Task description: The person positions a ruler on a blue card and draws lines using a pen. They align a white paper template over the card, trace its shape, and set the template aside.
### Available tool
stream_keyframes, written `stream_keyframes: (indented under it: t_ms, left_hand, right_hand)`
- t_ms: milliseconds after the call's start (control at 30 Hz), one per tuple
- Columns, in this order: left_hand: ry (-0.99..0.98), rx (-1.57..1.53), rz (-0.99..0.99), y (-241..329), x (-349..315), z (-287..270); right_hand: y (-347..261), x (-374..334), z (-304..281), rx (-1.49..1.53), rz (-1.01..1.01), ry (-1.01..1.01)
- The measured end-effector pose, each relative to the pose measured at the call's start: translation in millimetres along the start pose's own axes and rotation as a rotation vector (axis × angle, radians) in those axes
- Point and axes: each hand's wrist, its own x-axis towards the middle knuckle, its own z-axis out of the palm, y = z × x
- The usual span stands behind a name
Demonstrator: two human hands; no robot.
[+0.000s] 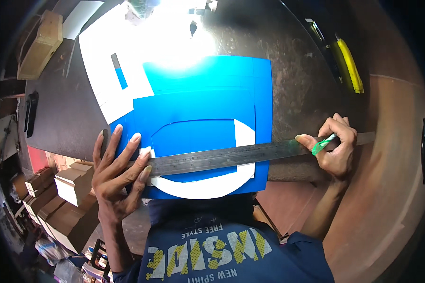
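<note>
My left hand (pixel 120 172) lies with fingers spread at the left end of a steel ruler (pixel 212 158), on the left side of blue sheets (pixel 203 78). The ruler slants across the sheets and over a white curved piece (pixel 198 187) with a blue middle. My right hand (pixel 337 146) is closed round a slim green-and-white pen-like tool (pixel 323 144); its tip cannot be made out. The right thumb touches the ruler, which runs on to the right past the sheets' edge.
A white sheet (pixel 97 61) with a slot overlaps the blue at far left, under bright glare. A yellow cutter-like tool (pixel 350 66) lies on the dark table (pixel 297 80) at far right. A wooden block (pixel 40 45) stands far left; brown boxes (pixel 75 181) are stacked at left.
</note>
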Motion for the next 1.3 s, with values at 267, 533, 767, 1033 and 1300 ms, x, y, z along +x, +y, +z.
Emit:
stream_keyframes:
  t_ms: [267,533,767,1033,1300]
  left_hand:
    - [0.045,0.01,0.024,-5,-4,3]
    - [0.05,0.022,0.02,-5,-3,2]
    - [0.082,-0.005,0.008,-2,-1,4]
    - [0.084,-0.01,0.017,-6,-2,6]
    - [0.102,-0.023,0.039,-11,-4,7]
  right_hand:
    - [3,1,1,0.007,-0.021,0.018]
    - [2,1,3,0.048,-0.016,0.015]
    - [2,-1,3,0.051,-0.008,0.03]
    - [3,-1,5,0.059,-0.005,0.041]
    - [2,0,5,0.064,-0.03,0.04]
